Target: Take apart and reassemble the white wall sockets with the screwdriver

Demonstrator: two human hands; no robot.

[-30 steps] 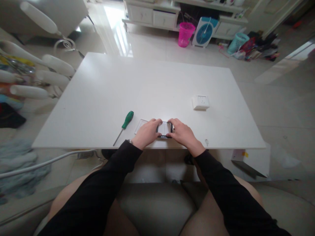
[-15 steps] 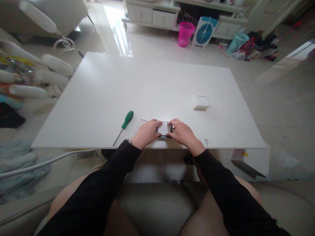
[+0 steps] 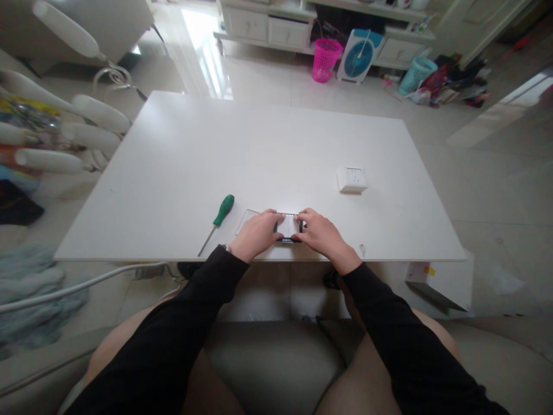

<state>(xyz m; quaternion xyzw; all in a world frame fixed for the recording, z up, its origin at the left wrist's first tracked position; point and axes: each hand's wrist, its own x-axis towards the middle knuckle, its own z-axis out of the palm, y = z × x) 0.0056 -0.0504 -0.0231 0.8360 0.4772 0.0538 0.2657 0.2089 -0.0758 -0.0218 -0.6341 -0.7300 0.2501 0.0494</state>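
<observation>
Near the front edge of the table, both hands grip a wall switch panel [image 3: 288, 226], white in the middle with a dark frame. My left hand [image 3: 257, 231] is closed on its left side, thumb and fingers at the edges. My right hand [image 3: 322, 229] holds the right side the same way. A thin, pale rectangular frame [image 3: 247, 220] lies flat, partly covered by my left hand. Further left is a screwdriver [image 3: 219, 218] with a green handle, its shaft pointing toward the front edge. A white socket box [image 3: 352, 180] stands beyond my right hand.
The white table [image 3: 242, 144] spans the view. A small clear object [image 3: 362, 249] lies by its front edge on the right. On the floor beyond stand a pink basket [image 3: 326, 60] and a blue-and-white fan [image 3: 359, 56]. A white metal rack [image 3: 97, 112] is at the left.
</observation>
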